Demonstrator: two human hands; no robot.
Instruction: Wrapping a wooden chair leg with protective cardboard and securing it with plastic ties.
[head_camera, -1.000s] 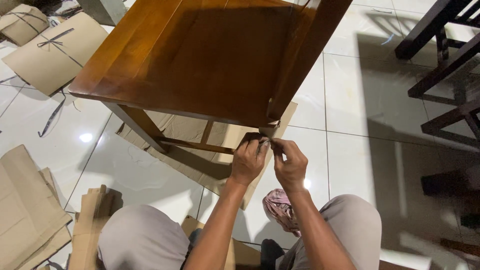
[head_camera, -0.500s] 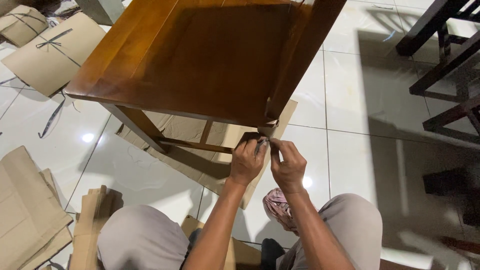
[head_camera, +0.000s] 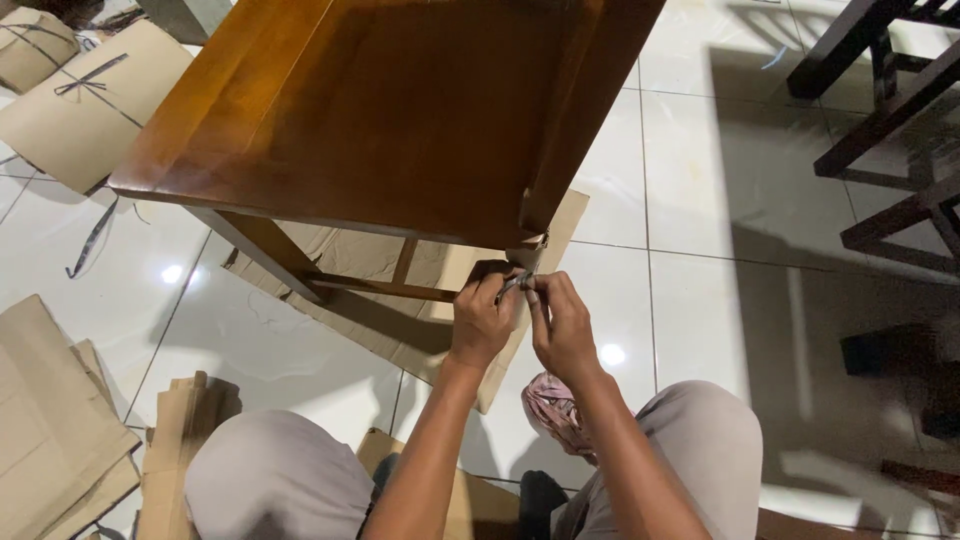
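A brown wooden chair (head_camera: 400, 110) stands in front of me, its seat glossy and its near right corner just above my hands. My left hand (head_camera: 482, 322) and my right hand (head_camera: 560, 325) meet under that corner, fingertips pinched together on a small dark metal piece (head_camera: 515, 283) by the chair leg. What the piece is exactly stays hidden by my fingers. Both forearms reach up from between my knees in grey trousers.
Flattened cardboard (head_camera: 400, 330) lies under the chair on the white tiled floor. More cardboard pieces (head_camera: 50, 440) lie at the left, and tied cardboard packs (head_camera: 90, 110) at the far left. A pink cloth (head_camera: 555, 410) lies by my knee. Dark furniture frames (head_camera: 890, 130) stand at right.
Both hands stay pinched at the chair's near corner, shifting only slightly. The view has shifted a little.
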